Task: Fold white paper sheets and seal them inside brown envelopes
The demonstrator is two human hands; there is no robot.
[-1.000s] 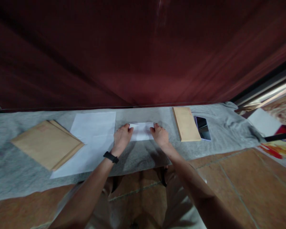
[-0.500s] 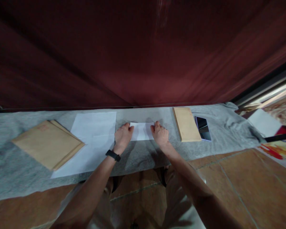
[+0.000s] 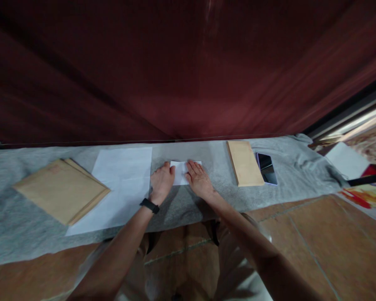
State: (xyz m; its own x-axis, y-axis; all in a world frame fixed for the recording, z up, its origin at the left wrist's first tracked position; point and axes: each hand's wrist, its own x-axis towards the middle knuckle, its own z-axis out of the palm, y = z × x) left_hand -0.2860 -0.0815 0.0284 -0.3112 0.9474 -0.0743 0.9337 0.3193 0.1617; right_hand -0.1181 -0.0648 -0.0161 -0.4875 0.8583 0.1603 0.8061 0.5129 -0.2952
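Note:
A small folded sheet of white paper (image 3: 179, 176) lies on the grey cloth between my hands. My left hand (image 3: 162, 180), with a dark band at the wrist, grips its left end, thumb on top and fingers curled. Across the right part of the paper rests my right hand (image 3: 199, 179), open, its fingers stretched out flat and pressing down; it hides some of that end. Left of my left hand, larger white sheets (image 3: 125, 167) lie flat, partly covered by brown paper envelopes (image 3: 62, 190).
A stack of brown envelopes (image 3: 245, 163) lies to the right, beside a dark-screened phone (image 3: 267, 168). Grey cloth (image 3: 288, 167) covers the narrow surface, against a dark red upright panel (image 3: 188, 83). Tiled floor (image 3: 301, 234) shows below. A colourful printed item (image 3: 366, 200) is at far right.
My right hand has moved left from the paper's right end onto its top, and its fingers have flattened out. My left hand stays at the left end.

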